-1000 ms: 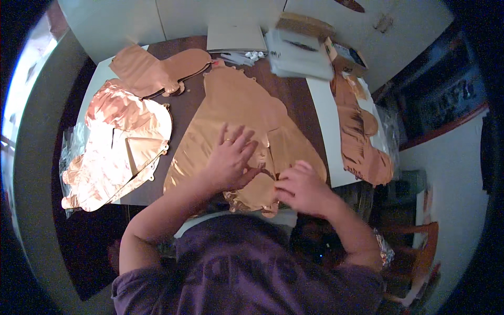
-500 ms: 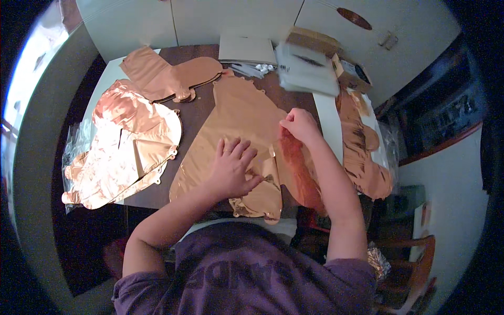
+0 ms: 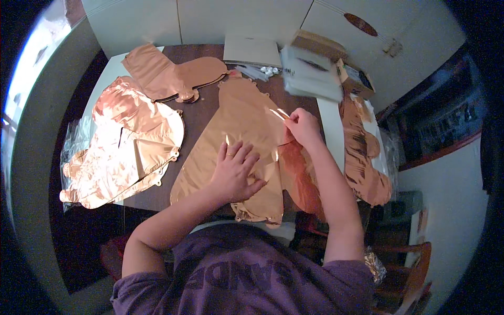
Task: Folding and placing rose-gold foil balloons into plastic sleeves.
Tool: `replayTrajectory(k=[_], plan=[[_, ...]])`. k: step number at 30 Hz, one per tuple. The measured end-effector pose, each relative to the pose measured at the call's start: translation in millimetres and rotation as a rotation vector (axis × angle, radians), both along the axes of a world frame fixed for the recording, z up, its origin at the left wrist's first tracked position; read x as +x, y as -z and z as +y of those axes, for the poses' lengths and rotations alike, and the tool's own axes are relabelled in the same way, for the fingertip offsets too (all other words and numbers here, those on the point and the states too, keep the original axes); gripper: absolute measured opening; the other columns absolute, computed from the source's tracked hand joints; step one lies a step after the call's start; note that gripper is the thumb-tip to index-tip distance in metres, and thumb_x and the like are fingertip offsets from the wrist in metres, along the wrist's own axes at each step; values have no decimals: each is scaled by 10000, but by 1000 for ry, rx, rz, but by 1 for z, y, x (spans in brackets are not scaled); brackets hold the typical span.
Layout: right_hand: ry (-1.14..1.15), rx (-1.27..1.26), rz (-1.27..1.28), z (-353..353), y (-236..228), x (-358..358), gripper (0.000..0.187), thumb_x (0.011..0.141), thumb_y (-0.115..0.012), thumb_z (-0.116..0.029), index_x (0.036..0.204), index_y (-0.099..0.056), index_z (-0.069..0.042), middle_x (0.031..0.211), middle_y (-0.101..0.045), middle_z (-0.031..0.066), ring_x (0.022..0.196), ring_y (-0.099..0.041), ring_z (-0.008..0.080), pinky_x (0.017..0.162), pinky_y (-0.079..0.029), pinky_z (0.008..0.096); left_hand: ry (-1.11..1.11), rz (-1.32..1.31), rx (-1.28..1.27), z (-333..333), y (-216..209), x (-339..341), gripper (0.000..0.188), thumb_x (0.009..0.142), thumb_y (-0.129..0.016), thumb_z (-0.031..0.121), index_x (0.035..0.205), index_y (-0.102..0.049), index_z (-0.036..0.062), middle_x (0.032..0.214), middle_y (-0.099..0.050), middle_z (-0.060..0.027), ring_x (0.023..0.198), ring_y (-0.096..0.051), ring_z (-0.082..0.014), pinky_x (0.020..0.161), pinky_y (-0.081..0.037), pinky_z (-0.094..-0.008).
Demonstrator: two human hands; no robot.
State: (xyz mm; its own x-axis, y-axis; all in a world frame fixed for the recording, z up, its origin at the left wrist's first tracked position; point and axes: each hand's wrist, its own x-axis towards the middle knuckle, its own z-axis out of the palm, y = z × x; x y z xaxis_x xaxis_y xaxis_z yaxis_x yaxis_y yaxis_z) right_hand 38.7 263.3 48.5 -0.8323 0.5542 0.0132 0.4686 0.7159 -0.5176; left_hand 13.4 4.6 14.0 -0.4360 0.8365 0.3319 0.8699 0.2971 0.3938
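A flat rose-gold foil balloon [image 3: 244, 113] lies across the middle of the table in front of me. My left hand [image 3: 236, 172] rests on its lower part with fingers spread. At the balloon's right edge, my right hand [image 3: 303, 126] pinches the foil between thumb and fingers, and a bright fold shows at the fingertips. Below that hand, a reddish stretch of foil [image 3: 299, 178] hangs along the right side beside my forearm. The lower part [image 3: 257, 207] is folded over near the table's front edge.
Shiny foil balloons [image 3: 126, 147] are stacked at the left, with another folded foil piece [image 3: 173, 73] behind. More foil [image 3: 362, 157] lies at the right. At the back stand a clear plastic pack [image 3: 310, 71] and a small box [image 3: 354, 79]. A wooden chair [image 3: 415, 273] stands lower right.
My right hand has drawn the foil edge slightly down, and a bright crease now shows there. The left hand stays nearly in place. The whole view has shifted a little.
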Motion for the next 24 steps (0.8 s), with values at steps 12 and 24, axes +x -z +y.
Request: replayTrajectory(k=[12, 24], plan=[[-19, -22, 220, -17, 5, 12, 251, 802, -701, -228, 788, -616, 8, 744, -660, 173, 670, -654, 316, 617, -496, 429, 55, -25, -36, 1, -3, 0, 697, 818, -607, 542, 1306, -507, 54, 1403, -432, -176, 1356, -321, -400, 1118, -183, -608], [-168, -570, 343, -8, 9, 10, 357, 934, -604, -332, 907, -677, 17, 772, -688, 105, 674, -655, 167, 625, -499, 320, 77, -8, -28, 0, -1, -2, 712, 791, -678, 504, 1320, -500, 61, 1439, -395, -199, 1380, -285, -431, 1120, -168, -619]])
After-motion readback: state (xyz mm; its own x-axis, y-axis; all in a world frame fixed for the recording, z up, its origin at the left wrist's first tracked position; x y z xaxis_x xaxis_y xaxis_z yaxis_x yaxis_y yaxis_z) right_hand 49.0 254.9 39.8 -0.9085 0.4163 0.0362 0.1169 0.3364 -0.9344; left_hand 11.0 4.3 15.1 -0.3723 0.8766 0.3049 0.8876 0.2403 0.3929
